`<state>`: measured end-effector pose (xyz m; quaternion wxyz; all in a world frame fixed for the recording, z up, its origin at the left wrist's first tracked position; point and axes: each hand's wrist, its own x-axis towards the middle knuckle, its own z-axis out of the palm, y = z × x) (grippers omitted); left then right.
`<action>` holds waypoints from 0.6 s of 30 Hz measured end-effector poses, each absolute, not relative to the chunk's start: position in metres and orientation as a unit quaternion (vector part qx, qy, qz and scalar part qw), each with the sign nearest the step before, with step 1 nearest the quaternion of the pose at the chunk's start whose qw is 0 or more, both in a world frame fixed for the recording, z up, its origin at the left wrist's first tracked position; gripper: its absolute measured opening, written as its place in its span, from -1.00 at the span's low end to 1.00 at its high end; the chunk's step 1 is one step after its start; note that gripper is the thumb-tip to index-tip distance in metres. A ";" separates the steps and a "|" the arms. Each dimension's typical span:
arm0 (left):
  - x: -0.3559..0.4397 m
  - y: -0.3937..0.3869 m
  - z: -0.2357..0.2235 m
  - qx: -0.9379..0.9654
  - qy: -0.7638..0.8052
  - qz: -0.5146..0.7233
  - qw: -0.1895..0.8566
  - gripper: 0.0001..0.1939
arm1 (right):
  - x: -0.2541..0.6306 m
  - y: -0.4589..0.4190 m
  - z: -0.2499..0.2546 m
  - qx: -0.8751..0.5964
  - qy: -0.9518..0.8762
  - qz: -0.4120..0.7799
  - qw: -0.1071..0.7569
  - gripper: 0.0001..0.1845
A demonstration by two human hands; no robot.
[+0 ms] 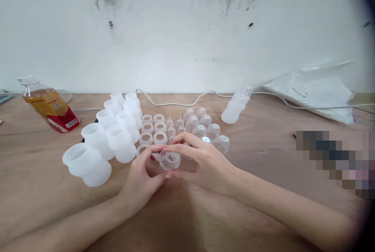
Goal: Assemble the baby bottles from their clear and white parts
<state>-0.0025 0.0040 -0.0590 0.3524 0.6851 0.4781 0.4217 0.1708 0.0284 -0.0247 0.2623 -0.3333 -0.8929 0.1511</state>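
Observation:
Between my two hands is a clear, round baby bottle top [170, 160], its open end facing me and rings showing inside. My left hand [142, 179] grips its left side with thumb and fingers. From the right, my right hand [209, 162] closes on it with thumb below and fingers above. Just beyond my fingers lie rows of white collar rings [145, 138], small clear nipples [171, 131] and domed clear caps [206, 120]. My hands hide some of the nearest pieces. Frosted white bottle bodies [121, 142] stand in two columns to the left.
An assembled bottle [234, 107] stands at the back right. A drink bottle [48, 105] with amber liquid is at the left. A white cable [175, 103] runs along the wall, and a plastic bag [316, 90] lies at the right. One area at the far right is pixelated.

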 end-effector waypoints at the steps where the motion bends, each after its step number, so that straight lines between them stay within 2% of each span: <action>1: -0.003 0.004 -0.059 0.683 0.479 0.421 0.356 -0.69 | 0.171 0.028 -0.024 -0.338 -0.886 0.178 0.264 -0.63; 6: -0.003 0.005 -0.062 0.680 0.471 0.435 0.355 -0.63 | 0.170 0.032 -0.020 -0.398 -0.829 0.269 0.286 -0.79; 12: -0.004 0.003 -0.062 0.717 0.442 0.436 0.317 -0.61 | 0.167 0.033 -0.018 -0.417 -0.725 0.495 0.237 -0.75; 14: -0.004 0.001 -0.063 0.729 0.433 0.441 0.294 -0.60 | 0.167 0.031 -0.018 -0.431 -0.710 0.507 0.228 -0.72; 16: -0.004 0.000 -0.063 0.731 0.430 0.437 0.300 -0.59 | 0.166 0.029 -0.018 -0.448 -0.723 0.471 0.233 -0.74; 18: -0.003 -0.001 -0.062 0.715 0.433 0.431 0.341 -0.68 | 0.165 0.028 -0.020 -0.450 -0.755 0.410 0.246 -0.79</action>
